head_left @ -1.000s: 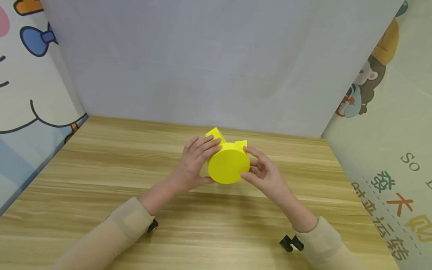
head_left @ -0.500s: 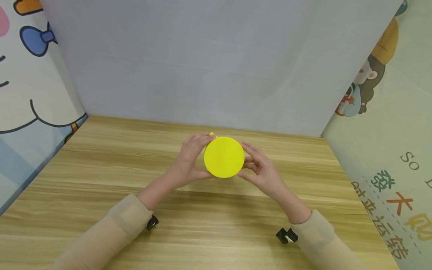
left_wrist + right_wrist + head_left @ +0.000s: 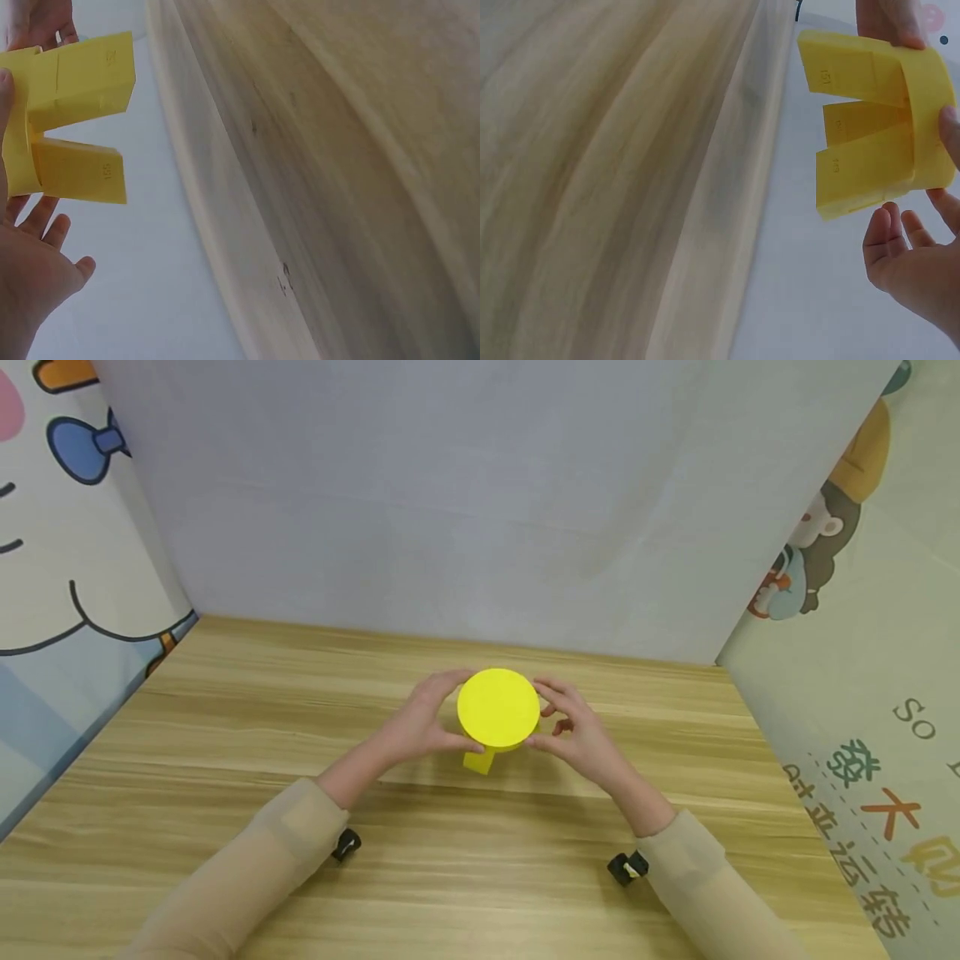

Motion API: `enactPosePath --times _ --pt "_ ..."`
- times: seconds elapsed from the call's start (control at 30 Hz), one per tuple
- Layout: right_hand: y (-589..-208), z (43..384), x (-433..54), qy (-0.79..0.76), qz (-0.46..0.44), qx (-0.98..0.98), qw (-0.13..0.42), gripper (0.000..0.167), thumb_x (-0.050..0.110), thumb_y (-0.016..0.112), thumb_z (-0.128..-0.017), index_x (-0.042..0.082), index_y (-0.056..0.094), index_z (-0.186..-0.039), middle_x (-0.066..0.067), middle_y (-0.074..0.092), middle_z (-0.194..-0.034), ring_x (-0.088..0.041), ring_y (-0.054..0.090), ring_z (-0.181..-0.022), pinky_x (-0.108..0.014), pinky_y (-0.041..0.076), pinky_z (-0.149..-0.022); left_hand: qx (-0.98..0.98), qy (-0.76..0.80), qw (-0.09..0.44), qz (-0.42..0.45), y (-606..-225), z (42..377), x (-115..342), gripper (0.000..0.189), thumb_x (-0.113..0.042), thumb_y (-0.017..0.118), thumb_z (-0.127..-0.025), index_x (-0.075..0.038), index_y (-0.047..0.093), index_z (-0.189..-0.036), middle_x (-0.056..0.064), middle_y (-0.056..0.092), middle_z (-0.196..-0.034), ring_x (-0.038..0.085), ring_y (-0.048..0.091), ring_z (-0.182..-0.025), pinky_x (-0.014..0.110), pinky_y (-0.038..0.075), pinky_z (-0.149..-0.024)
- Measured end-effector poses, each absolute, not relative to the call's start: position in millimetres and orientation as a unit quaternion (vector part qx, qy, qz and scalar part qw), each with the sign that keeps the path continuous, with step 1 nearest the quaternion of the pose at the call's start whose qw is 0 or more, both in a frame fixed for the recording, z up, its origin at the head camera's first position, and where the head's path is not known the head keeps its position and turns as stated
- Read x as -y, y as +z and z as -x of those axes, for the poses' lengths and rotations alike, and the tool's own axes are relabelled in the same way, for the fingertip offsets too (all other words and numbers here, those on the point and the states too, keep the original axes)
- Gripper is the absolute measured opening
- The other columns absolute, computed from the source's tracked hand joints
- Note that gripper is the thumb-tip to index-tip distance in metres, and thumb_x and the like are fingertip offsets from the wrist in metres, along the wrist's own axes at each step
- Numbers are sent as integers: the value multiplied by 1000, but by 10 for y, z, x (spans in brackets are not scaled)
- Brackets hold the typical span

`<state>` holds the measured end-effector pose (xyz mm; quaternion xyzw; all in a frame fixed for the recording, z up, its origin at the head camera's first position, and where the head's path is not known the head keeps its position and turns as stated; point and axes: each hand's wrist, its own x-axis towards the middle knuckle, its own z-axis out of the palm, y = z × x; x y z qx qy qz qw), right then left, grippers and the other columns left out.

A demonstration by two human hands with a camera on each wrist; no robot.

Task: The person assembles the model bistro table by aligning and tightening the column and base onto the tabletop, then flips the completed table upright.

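A small yellow toy stool [image 3: 498, 706] with a round, flat top is held in the air above the table, seat up. One leg [image 3: 478, 762] shows below its near edge in the head view; in the right wrist view several blocky legs [image 3: 862, 169] with embossed numbers stick out from the disc. My left hand [image 3: 420, 722] grips the left rim, fingers on the far side and thumb at the near edge. Opposite it, my right hand [image 3: 581, 739] holds the right rim between thumb and fingers. The far legs are hidden under the seat in the head view.
The wood-grain table [image 3: 480, 877] lies below both hands. A pale grey cloth wall [image 3: 465, 510] rises at its back edge, with printed cartoon panels on the left and right. Each sleeve cuff carries a small black camera mount [image 3: 628, 867].
The stool has been tilted in both hands: its legs, earlier showing past the far edge, now point downward, and one appears at the near side. Both hands have shifted slightly with it.
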<state>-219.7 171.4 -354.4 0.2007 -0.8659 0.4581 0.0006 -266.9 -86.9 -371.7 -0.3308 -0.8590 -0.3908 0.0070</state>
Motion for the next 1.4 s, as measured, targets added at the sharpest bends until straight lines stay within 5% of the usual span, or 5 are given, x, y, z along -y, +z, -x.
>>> enactPosePath --times 0.27,0.47,0.97,1.4 --pt "-3484 2215 -1690 458 -195 867 -35 63 6 71 -83 -2 42 -139 -20 33 -144 -44 39 -124 -57 40 -97 871 -394 -65 287 -3782 2743 823 99 -45 86 -62 -14 38 -143 8 39 -146 29 32 -136 55 27 -109" --pt "-3761 2377 -1791 456 -189 868 -58 66 23 72 -83 10 43 -141 -12 33 -146 -33 34 -133 -55 36 -103 868 -399 -97 279 -3867 2808 811 98 -47 85 -64 -14 37 -143 8 38 -147 29 32 -137 54 27 -109" --pt "-3855 2441 -1798 471 -168 861 -91 64 25 72 -84 8 44 -140 -14 38 -144 -37 37 -131 -54 36 -104 851 -423 -152 272 -3926 2879 811 97 -45 83 -67 -12 36 -144 8 37 -149 30 30 -138 55 24 -111" --pt "-3626 2279 -1913 466 -150 867 -91 74 29 71 -85 13 34 -146 -11 31 -151 -37 31 -136 -51 29 -110 873 -396 -125 255 -3748 2729 982 104 -50 80 -68 -19 25 -150 6 32 -151 31 28 -138 55 27 -109"
